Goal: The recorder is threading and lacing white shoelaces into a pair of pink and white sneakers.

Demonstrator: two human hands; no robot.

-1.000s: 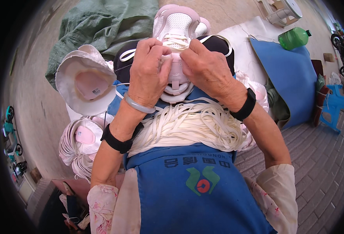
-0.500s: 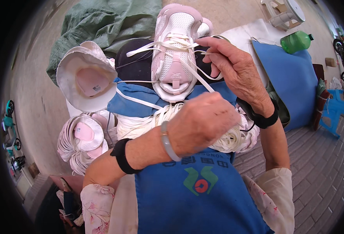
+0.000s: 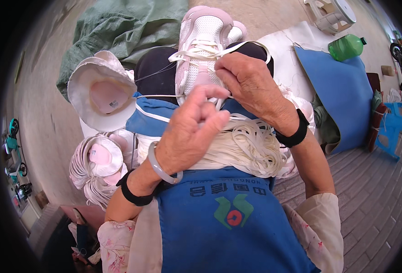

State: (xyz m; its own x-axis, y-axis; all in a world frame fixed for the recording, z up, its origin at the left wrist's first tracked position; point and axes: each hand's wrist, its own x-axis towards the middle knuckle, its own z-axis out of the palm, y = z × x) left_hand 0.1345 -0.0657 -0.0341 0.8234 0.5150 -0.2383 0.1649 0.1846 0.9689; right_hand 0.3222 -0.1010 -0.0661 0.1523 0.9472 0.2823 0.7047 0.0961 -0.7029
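A pink and white sneaker [image 3: 201, 43] lies toe-away across my knees, partly laced with a flat white shoelace [image 3: 196, 53]. My right hand [image 3: 253, 88] is over the shoe's right side, fingers closed and pressed together at the lace; the pinched part is mostly hidden. Lower and to the left, my left hand [image 3: 189, 125] covers the heel end, its index finger and thumb apart and the other fingers bent. Nothing clearly shows in its grasp. Below both hands, a thick bundle of cream-white laces [image 3: 242, 145] lies on my blue apron [image 3: 201, 223].
To the left sit a white shoe upper with a pink insole [image 3: 105, 95] and a stack of similar uppers [image 3: 96, 157]. Behind lies green sheeting [image 3: 114, 32]. At the right are a blue mat [image 3: 337, 95], a green bottle [image 3: 346, 48], a white stool [image 3: 333, 16] and a blue stool [image 3: 390, 129].
My left hand has moved left and up to the heel, its fingers now apart. My right hand has shifted left and slightly down, closing more. A lace loop now arches over the right knee.
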